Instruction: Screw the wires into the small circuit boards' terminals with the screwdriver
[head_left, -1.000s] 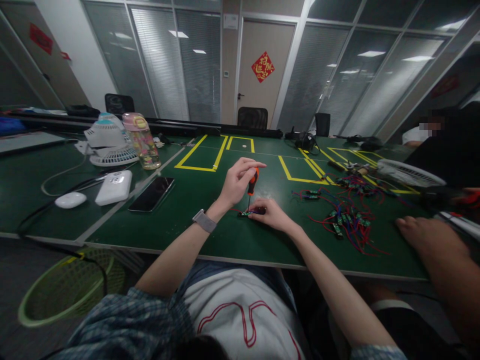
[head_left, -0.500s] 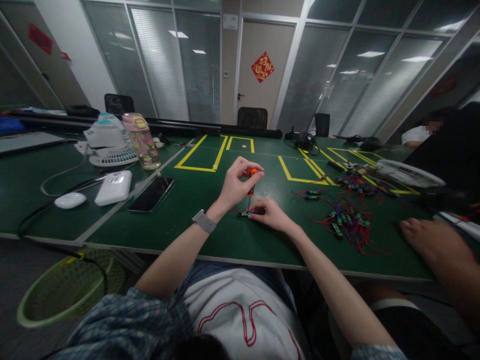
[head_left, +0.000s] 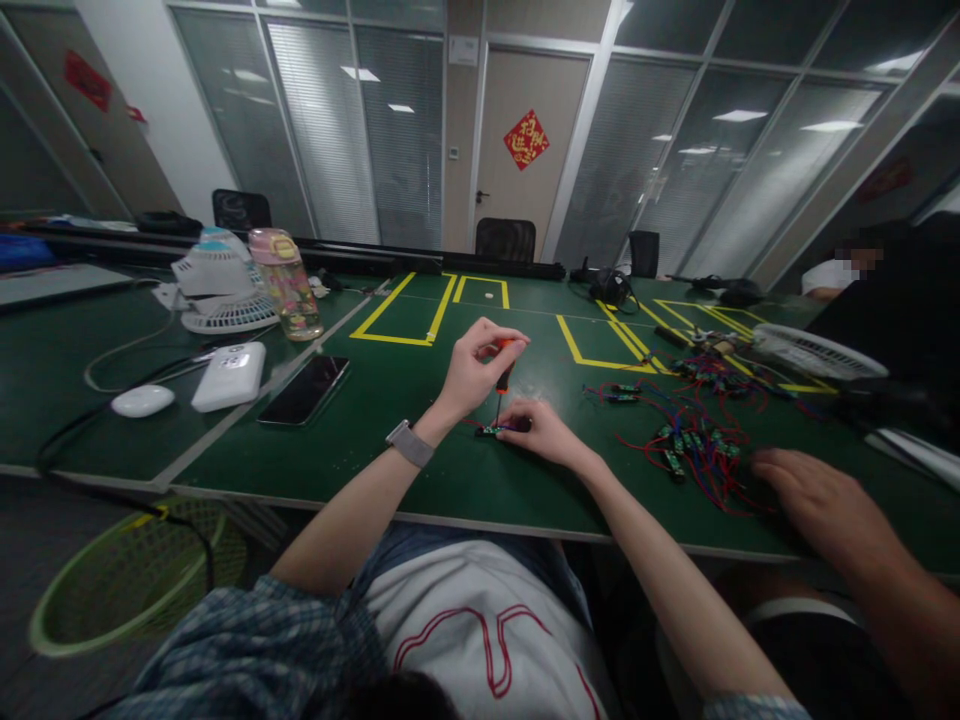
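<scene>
My left hand [head_left: 480,368] is closed round the handle of an orange and black screwdriver [head_left: 505,378]. The screwdriver stands nearly upright, its shaft pointing down at a small green circuit board [head_left: 489,431] on the table. Whether the tip touches the board is too small to tell. With bent fingers, my right hand [head_left: 541,428] pinches the right end of that board and its thin wires. Part of the board is hidden behind those fingertips.
Several wired circuit boards [head_left: 686,440] lie heaped on the green table [head_left: 420,480] to the right. Another person's hand [head_left: 825,500] reaches beside them. A phone [head_left: 306,390], a white power bank [head_left: 229,376] and a bottle [head_left: 287,285] are on the left. Below is a green basket [head_left: 52,610].
The screwdriver's handle has turned in my left hand and shows more black. My right hand stays on the board. The other person's hand has moved left to the heap of wired boards.
</scene>
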